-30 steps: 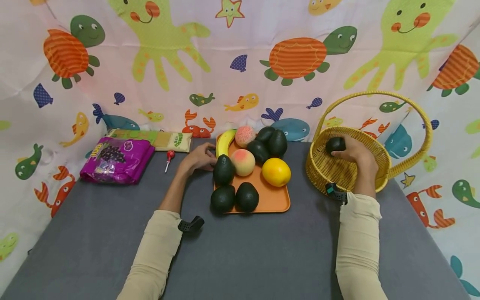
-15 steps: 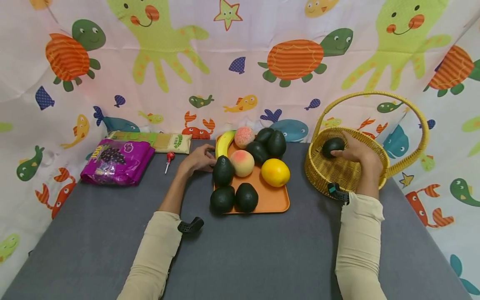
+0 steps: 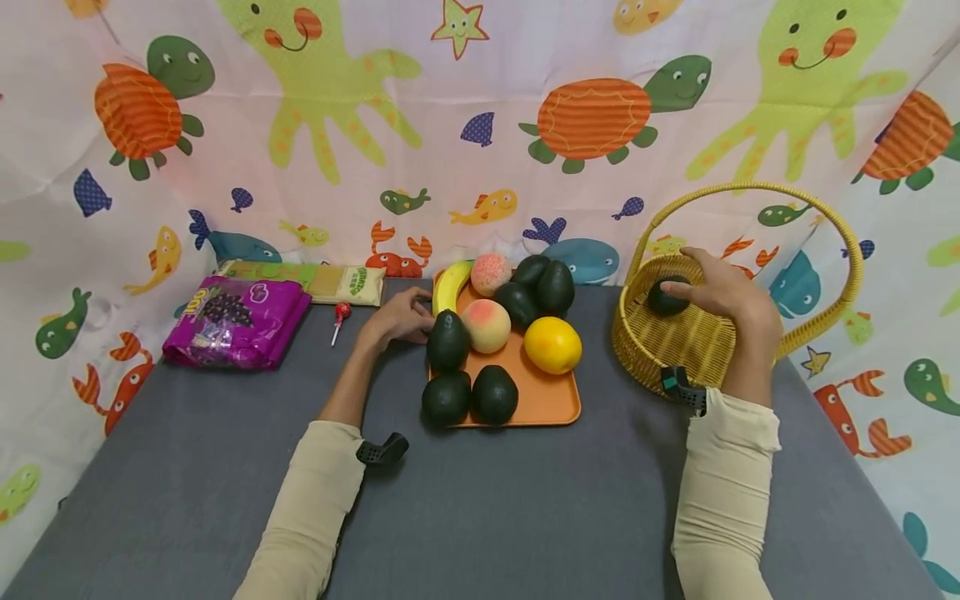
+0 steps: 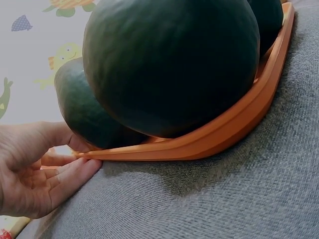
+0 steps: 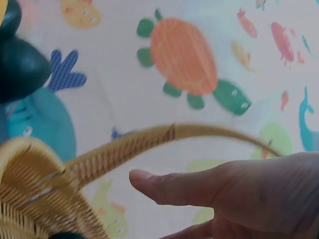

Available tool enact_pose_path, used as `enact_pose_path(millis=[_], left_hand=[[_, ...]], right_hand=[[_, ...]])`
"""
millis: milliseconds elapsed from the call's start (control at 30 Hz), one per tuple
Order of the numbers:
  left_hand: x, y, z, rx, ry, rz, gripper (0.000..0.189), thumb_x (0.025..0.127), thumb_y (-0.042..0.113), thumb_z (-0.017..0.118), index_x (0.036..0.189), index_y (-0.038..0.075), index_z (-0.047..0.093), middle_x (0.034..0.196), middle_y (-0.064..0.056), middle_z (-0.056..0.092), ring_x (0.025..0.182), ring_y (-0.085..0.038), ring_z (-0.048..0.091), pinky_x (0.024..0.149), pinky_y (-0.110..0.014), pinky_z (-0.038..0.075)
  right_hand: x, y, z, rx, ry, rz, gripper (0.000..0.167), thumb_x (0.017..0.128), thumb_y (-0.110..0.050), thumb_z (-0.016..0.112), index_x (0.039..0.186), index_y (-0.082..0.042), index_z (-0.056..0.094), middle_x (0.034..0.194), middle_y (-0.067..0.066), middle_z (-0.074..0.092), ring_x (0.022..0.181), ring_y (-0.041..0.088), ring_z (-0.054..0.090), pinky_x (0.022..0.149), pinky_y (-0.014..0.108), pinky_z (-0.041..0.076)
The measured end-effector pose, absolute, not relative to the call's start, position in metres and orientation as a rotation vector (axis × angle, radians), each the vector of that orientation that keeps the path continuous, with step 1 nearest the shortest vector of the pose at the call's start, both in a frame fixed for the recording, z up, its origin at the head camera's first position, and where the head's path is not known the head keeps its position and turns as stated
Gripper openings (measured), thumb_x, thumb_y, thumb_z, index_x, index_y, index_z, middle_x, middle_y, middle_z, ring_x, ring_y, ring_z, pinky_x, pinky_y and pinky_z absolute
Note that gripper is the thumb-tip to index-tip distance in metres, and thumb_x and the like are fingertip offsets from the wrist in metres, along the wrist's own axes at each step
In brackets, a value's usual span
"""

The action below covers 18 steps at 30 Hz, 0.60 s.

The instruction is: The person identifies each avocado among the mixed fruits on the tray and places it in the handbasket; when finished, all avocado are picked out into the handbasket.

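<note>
My left hand point(image 3: 402, 317) pinches the left rim of an orange tray point(image 4: 219, 139), thumb on the rim and fingers below it. On this tray lie several dark green avocados point(image 3: 494, 395), a banana point(image 3: 450, 287), two peaches point(image 3: 486, 325) and a yellow fruit like a lemon or mango point(image 3: 552, 344). Over the yellow wicker basket point(image 3: 637, 354) my right hand point(image 3: 723, 287) hangs with thumb and fingers spread, holding nothing. One avocado point(image 3: 667, 297) sits inside at the basket's left, below the thumb and apart from the palm. In the right wrist view only its top edge shows.
A purple bag with a grape picture point(image 3: 232, 322) lies on the grey table point(image 3: 525, 508) at the left. Behind it is a flat green-and-tan packet point(image 3: 330, 282), with a red lollipop point(image 3: 341, 311) nearby. The basket's tall handle point(image 3: 855, 258) arches above its right side. A printed cloth hangs behind.
My right hand has let go of the avocado in the basket and drawn back up and to the right, fingers opening. My left hand stays at the tray.
</note>
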State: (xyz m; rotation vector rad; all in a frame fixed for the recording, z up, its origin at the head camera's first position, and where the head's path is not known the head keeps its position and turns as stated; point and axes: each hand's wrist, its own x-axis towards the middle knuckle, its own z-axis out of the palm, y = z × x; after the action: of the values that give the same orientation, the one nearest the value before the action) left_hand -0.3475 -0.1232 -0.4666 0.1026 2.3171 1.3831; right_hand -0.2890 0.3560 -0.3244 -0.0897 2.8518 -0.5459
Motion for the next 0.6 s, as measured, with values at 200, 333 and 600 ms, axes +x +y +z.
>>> enact_pose_path(millis=[200,333,600], left_hand=[[-0.347,-0.123,-0.466,0.108,2.322,1.38,0.067,0.099,0.02,0.071,0.158,0.008,0.039,0.124,-0.018,0.062,0.095,-0.022,0.07,0.081,-0.03,0.064],[-0.348,-0.123,-0.466,0.106,2.322,1.381,0.067,0.099,0.02,0.071,0.157,0.008,0.04,0.123,-0.017,0.063,0.093,-0.019,0.069,0.079,-0.028,0.064],[-0.348,-0.123,-0.465,0.112,2.33,1.38,0.066,0.099,0.021,0.071,0.156,0.009,0.041,0.123,-0.017,0.063,0.094,-0.021,0.071,0.08,-0.029,0.064]], right_hand=[[-0.28,0.332,-0.308,-0.151,2.985,-0.687,0.081,0.104,-0.051,0.056,0.164,-0.005,0.027,0.155,0.035,0.042,0.137,0.054,0.045,0.108,0.073,0.043],[-0.271,0.308,-0.3,-0.18,3.064,-0.8,0.07,0.105,-0.046,0.058,0.158,-0.004,0.04,0.145,0.036,0.053,0.129,0.053,0.055,0.099,0.068,0.053],[-0.257,0.26,-0.289,-0.361,3.064,-0.845,0.056,0.104,-0.034,0.064,0.149,-0.003,0.052,0.135,0.034,0.061,0.121,0.051,0.064,0.1,0.065,0.056]])
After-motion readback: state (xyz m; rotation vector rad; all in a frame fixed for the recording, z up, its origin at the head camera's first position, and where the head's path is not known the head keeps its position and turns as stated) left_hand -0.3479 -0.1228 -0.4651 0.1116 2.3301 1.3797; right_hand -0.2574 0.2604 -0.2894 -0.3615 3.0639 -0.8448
